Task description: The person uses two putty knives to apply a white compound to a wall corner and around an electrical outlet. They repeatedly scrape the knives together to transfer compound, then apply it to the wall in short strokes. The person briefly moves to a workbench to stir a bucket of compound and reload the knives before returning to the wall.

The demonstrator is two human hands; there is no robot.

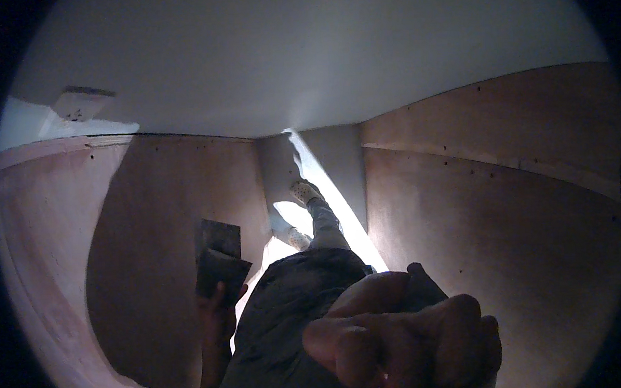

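My left hand point(217, 308) is closed round the lower end of a dark flat plate point(223, 274) with square corners, in front of the wood-coloured panel on the left. Just above it shows a second dark rectangle point(220, 237); whether that is another plate or a shadow, I cannot tell. Close to the camera, my right hand point(411, 337) is closed with its fingers curled. A grey flat piece point(423, 289) with a dark tip sticks up behind its knuckles. The right hand seems to grip that piece, but the grip itself is hidden and its kind does not show.
Wood-coloured panels stand at left point(168, 219) and right point(476, 229), dotted with small dark spots. A pale grey surface point(306, 57) spans the top, with a whitish plate point(82, 105) at its left. My perforated clogs point(303, 192) rest by a bright strip of light.
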